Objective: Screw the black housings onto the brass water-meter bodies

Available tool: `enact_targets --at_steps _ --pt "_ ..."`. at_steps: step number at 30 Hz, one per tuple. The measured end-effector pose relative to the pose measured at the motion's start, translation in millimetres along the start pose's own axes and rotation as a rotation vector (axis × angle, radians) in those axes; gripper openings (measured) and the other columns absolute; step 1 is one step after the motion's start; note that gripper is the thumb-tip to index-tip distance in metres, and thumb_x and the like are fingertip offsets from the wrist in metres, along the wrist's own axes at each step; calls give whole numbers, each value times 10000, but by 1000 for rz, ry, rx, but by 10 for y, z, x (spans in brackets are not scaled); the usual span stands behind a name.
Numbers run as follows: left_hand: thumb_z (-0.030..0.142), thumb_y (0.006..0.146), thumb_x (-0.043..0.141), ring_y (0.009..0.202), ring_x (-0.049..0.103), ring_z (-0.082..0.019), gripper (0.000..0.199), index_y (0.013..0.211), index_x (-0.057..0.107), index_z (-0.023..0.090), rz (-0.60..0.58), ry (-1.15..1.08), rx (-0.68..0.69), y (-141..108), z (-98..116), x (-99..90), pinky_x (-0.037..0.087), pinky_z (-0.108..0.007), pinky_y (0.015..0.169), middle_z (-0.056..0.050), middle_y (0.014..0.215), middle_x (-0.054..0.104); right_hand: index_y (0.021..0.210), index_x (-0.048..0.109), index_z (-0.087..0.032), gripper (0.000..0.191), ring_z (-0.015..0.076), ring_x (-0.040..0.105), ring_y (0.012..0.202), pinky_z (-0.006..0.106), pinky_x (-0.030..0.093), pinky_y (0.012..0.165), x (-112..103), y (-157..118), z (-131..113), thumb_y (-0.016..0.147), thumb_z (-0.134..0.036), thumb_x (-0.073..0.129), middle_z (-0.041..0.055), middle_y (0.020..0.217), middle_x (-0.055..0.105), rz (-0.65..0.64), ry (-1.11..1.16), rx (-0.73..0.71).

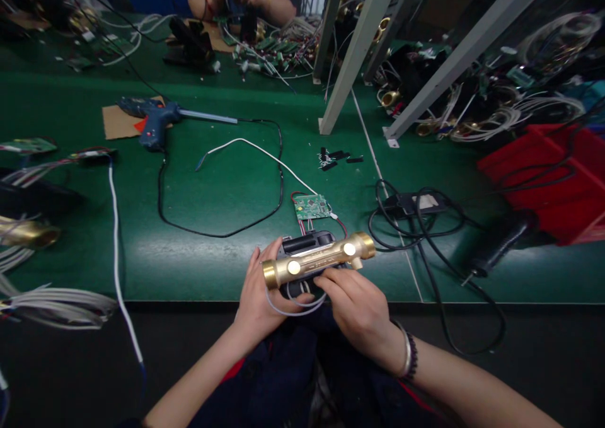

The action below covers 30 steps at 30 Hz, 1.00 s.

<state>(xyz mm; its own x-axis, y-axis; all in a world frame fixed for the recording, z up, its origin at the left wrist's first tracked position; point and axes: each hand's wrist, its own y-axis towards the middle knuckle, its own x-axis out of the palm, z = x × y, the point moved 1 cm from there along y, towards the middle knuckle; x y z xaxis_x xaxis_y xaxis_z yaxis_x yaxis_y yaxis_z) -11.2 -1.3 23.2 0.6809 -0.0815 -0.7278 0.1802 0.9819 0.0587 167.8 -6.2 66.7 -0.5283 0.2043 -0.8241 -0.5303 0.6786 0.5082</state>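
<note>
The brass pipe [326, 258] shines, its threaded left end within clamped left fingers [265, 253]; right fingers [334, 281], grip unclear, sit below.

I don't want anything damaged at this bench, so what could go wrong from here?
Thin wires run from the circuit board toward the black housing in the left hand; turning it might strain them.
The black cable hangs past the table's front edge, so the right hand could snag it.
Small black parts lie loose and might get scattered.
</note>
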Motion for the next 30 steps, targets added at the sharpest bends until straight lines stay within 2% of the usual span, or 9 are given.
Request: enact_targets --at_steps 9,16,22,30 --pt "516 596 737 1216 484 -309 982 1376 262 155 86 34 30 -8 -5 10 305 -504 1087 -164 1333 494 970 607 -117 271 186 638 809 303 537 731 135 -13 -16 872 -1 383 98 865 687 112 67 -31" --pt "491 611 741 1194 493 -312 962 1382 258 179 133 18 53 -22 6 -1 332 -502 1067 -144 1289 520 972 603 -143 213 172 648 743 293 542 705 -42 -34 -11 838 -13 501 70 815 692 108 75 45" --pt "464 662 721 1175 476 -304 829 1353 340 211 148 -20 121 1 164 -92 419 -486 980 -135 1276 476 903 589 -164 164 150 645 710 262 538 661 -147 -99 33 818 -30 549 46 774 677 110 191 204" --pt "441 671 723 1138 473 -319 765 1310 394 180 120 59 117 87 375 -202 431 -517 938 -153 1222 508 938 586 -139 260 183 631 796 309 535 729 -157 -48 131 810 52 465 82 849 677 95 106 132"
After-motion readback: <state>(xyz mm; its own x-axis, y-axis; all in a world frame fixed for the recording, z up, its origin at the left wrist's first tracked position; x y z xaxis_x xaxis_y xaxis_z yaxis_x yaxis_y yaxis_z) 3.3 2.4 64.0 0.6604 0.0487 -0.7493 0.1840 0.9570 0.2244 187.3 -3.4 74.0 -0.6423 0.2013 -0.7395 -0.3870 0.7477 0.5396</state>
